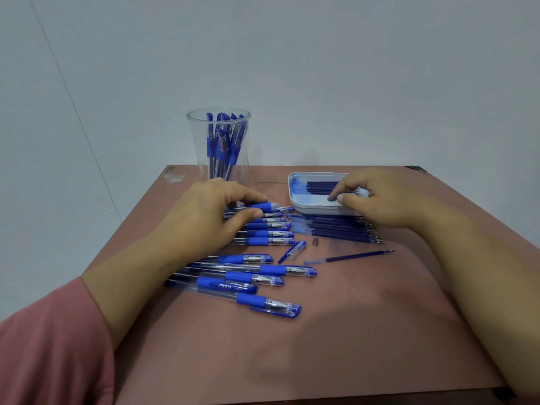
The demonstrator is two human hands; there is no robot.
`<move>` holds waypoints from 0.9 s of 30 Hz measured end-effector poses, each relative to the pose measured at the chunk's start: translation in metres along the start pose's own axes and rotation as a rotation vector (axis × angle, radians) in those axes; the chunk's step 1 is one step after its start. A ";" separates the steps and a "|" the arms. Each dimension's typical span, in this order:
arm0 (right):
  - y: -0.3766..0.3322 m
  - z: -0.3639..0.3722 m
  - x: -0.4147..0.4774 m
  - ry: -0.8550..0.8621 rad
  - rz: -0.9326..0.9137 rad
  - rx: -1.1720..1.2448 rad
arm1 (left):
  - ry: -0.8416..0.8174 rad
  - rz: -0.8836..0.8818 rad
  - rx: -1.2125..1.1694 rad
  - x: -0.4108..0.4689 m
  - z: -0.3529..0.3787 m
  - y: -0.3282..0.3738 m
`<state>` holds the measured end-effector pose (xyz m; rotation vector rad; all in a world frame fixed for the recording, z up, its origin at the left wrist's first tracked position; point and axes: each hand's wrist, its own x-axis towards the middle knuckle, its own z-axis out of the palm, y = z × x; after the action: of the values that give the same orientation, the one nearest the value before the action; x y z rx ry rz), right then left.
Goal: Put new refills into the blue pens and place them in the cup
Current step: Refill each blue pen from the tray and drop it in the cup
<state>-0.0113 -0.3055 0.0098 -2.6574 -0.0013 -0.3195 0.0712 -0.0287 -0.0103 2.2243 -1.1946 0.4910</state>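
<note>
A clear plastic cup [204, 147] at the back of the table holds several blue pens. My left hand [210, 211] pinches a blue pen [263, 206] at the top of a row of several pens [268, 233]. My right hand [374, 197] reaches into a white tray [295, 200], its thumb and fingertips pinching a dark blue refill [321, 187] among several there. A pile of refills [336, 228] lies in front of the tray. One loose refill [350, 256], a pen cap [293, 251] and a small metal tip [315, 240] lie mid-table.
Several more capped pens [248, 280] lie nearer to me on the reddish-brown table [336, 331]. A pale wall stands close behind the table's back edge. The table's front edge runs at the bottom right. A pink sleeve [43, 352] covers my left upper arm.
</note>
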 end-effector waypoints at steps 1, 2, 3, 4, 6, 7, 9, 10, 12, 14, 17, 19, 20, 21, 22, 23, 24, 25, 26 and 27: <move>0.000 0.001 0.001 -0.028 0.018 0.009 | 0.002 0.001 0.000 0.000 0.000 0.000; 0.000 0.002 0.003 -0.050 0.040 0.010 | 0.005 0.001 -0.001 0.000 0.000 0.000; 0.002 0.003 0.004 -0.067 0.064 0.012 | 0.007 0.001 -0.004 0.000 0.000 0.001; 0.003 0.004 0.006 -0.080 0.081 0.008 | 0.010 0.002 -0.009 -0.001 -0.001 0.001; 0.005 0.005 0.007 -0.091 0.096 -0.021 | 0.014 0.005 -0.018 -0.001 -0.001 0.002; 0.005 0.005 0.008 -0.097 0.094 -0.037 | 0.014 0.005 -0.022 -0.001 -0.001 0.002; 0.004 0.005 0.008 -0.113 0.079 -0.054 | 0.007 -0.002 -0.028 -0.001 -0.001 0.003; 0.004 0.005 0.009 -0.116 0.074 -0.051 | 0.002 -0.004 -0.026 -0.001 -0.001 0.003; 0.006 0.005 0.010 -0.108 0.069 -0.040 | -0.006 -0.003 -0.016 -0.001 -0.002 0.003; 0.009 0.007 0.013 -0.082 0.086 0.004 | -0.010 -0.006 -0.015 0.000 -0.002 0.003; 0.006 0.002 0.017 -0.038 0.094 0.002 | -0.013 -0.005 -0.008 0.000 -0.002 0.002; 0.004 -0.006 0.021 -0.079 0.085 -0.092 | -0.010 0.006 0.001 0.000 -0.001 0.001; 0.004 -0.009 0.023 -0.114 0.092 -0.128 | -0.010 0.007 0.003 0.000 -0.001 0.001; 0.005 -0.011 0.027 -0.146 0.103 -0.149 | -0.011 0.008 0.004 0.000 -0.001 0.000; 0.007 -0.012 0.030 -0.168 0.116 -0.160 | -0.013 0.011 0.007 0.000 -0.001 -0.001; 0.008 -0.012 0.034 -0.183 0.131 -0.163 | -0.014 0.016 0.010 0.000 -0.001 -0.001; 0.010 -0.011 0.037 -0.199 0.142 -0.166 | -0.017 0.022 0.012 0.000 -0.001 -0.002; 0.013 -0.010 0.040 -0.213 0.151 -0.168 | -0.021 0.026 0.011 0.000 -0.002 -0.002; 0.016 -0.010 0.043 -0.223 0.155 -0.168 | -0.023 0.029 0.010 0.000 -0.001 -0.002; 0.017 -0.010 0.046 -0.229 0.158 -0.164 | -0.025 0.032 0.010 0.000 -0.002 -0.003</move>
<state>0.0319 -0.3277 0.0208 -2.8196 0.1684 0.0396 0.0733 -0.0266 -0.0100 2.2289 -1.2443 0.4844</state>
